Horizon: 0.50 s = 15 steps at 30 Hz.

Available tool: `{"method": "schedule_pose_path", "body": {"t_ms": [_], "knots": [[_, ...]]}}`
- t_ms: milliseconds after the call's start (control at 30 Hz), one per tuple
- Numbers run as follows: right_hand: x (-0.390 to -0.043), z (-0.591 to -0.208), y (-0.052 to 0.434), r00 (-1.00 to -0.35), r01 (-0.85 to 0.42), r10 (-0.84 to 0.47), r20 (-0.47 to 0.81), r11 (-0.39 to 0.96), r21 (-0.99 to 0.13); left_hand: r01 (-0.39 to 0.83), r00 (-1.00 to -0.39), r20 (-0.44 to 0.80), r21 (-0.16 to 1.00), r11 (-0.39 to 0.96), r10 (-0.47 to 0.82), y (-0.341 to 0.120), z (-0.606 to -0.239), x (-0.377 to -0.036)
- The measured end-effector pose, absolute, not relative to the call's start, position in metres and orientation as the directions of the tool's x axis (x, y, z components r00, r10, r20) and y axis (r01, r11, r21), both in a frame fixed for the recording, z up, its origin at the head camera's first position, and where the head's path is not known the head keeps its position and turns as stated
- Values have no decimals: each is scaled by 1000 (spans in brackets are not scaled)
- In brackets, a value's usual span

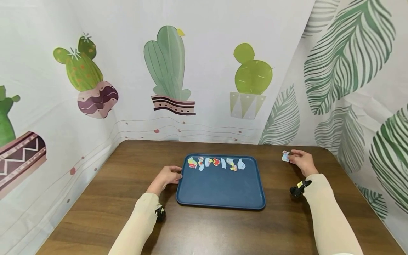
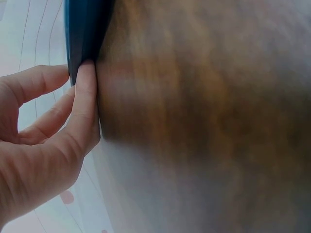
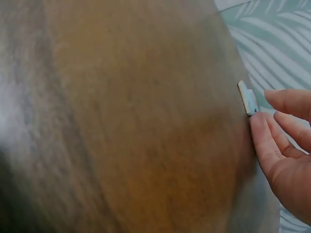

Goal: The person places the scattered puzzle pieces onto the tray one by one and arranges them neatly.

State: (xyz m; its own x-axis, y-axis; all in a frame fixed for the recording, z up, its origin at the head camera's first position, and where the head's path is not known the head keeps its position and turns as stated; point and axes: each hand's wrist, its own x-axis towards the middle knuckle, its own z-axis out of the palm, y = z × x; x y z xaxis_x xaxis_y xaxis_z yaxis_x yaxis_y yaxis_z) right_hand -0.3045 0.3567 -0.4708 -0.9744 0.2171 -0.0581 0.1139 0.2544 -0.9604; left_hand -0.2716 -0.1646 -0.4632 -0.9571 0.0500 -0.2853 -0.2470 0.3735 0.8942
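My left hand [image 1: 168, 175] is at the left edge of a dark blue rectangular tray [image 1: 220, 191]. In the left wrist view, its thumb and a finger pinch the tray's rim [image 2: 86, 34]. A row of several small, irregular flat pieces [image 1: 216, 162], printed in light blue, red and yellow, lies along the tray's far side. Off to the right, my right hand [image 1: 302, 161] is beside another flat piece [image 1: 285, 156], light blue with some red, on the table. In the right wrist view, one fingertip touches that piece [image 3: 248, 99], and another finger stands slightly apart from it.
The brown wooden table [image 1: 204, 230] extends around the tray. Behind it hangs a white cloth backdrop [image 1: 210, 71] with cacti and leaves, close to the table's far edge. A black wrist device [image 1: 299, 188] is on the right forearm, another [image 1: 160, 214] on the left.
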Motion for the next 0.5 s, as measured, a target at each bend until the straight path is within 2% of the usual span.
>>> {"method": "schedule_pose_path", "body": {"t_ms": [100, 333, 500], "knots": [[-307, -475, 359, -969, 145, 236, -77, 288, -946, -244, -958, -284, 893, 379, 52, -164, -464, -271], [-311, -477, 358, -965, 196, 254, -70, 514, -835, -255, -955, -293, 886, 388, 42, -164, -463, -272], [-312, -476, 356, -969, 197, 239, -70, 564, -802, -249, -955, -293, 876, 413, 46, -165, -462, -271]]}}
